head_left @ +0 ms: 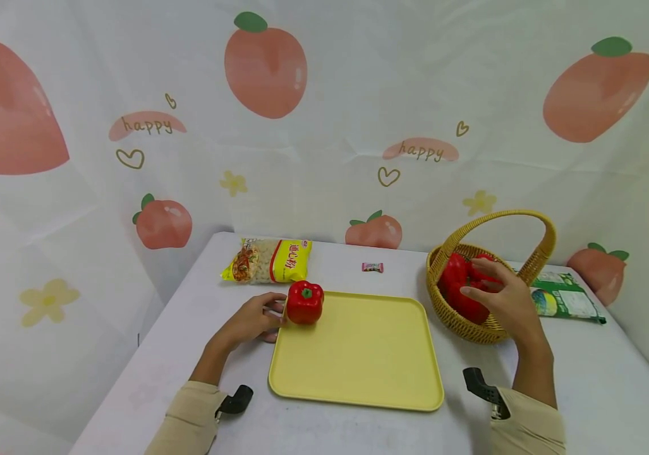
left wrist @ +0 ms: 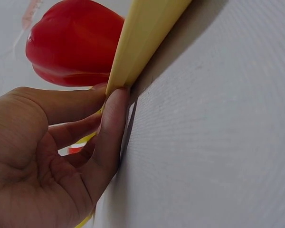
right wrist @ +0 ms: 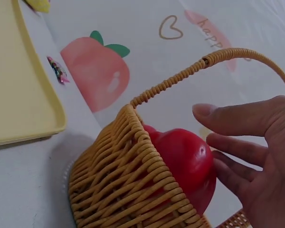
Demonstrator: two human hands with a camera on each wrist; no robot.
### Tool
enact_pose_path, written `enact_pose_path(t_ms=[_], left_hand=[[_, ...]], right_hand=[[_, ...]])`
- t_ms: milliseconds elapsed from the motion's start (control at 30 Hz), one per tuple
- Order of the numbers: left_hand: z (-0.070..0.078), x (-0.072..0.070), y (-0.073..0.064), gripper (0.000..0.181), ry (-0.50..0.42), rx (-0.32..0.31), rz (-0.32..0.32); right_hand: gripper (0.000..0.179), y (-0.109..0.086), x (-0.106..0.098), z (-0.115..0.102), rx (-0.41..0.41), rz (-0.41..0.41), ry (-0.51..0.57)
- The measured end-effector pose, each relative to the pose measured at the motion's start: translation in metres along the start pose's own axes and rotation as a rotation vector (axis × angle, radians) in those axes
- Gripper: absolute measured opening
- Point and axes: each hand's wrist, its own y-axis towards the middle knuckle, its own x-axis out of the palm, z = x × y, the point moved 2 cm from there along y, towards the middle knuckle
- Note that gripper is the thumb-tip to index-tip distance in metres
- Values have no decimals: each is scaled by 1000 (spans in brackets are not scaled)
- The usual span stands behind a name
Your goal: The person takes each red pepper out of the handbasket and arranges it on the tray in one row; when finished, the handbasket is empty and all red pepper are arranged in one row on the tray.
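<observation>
At the upper left corner of a yellow tray [head_left: 359, 354] stands a red bell pepper [head_left: 304, 303]. My left hand [head_left: 251, 318] pinches the tray's left rim beside that pepper; in the left wrist view, thumb and fingers meet at the tray edge. A wicker basket [head_left: 460, 327] to the right of the tray holds several red bell peppers [head_left: 467, 308]. Over its opening, under the arched handle, is my right hand [head_left: 510, 304]. In the right wrist view its fingertips lie at the side of a basket pepper [right wrist: 187, 161], apparently touching it, while the thumb stands apart.
Behind the tray lie a yellow bag of pasta [head_left: 270, 260] and a small pink wrapped candy [head_left: 372, 267]. A green and white packet [head_left: 569, 296] lies behind the basket, partly hidden by it. A printed cloth backdrop [head_left: 324, 164] rises behind the white table.
</observation>
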Motion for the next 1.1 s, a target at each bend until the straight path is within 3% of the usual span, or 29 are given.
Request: enact_pose_path(t_ms=[433,700,933,1100], left_hand=[[0,0,1,59,-12,-2,-2],[1,0,1,59,-16,-13,3],[0,0,0,59,-22,-18,6],[0,1,1,60,-24,-19,3]], right_hand=[[78,6,6,3,45,15,-120],[91,7,3,8,182,-89,-159],[101,8,2,11,199,-192,-191],[106,8,3,16,215,-220,-197]])
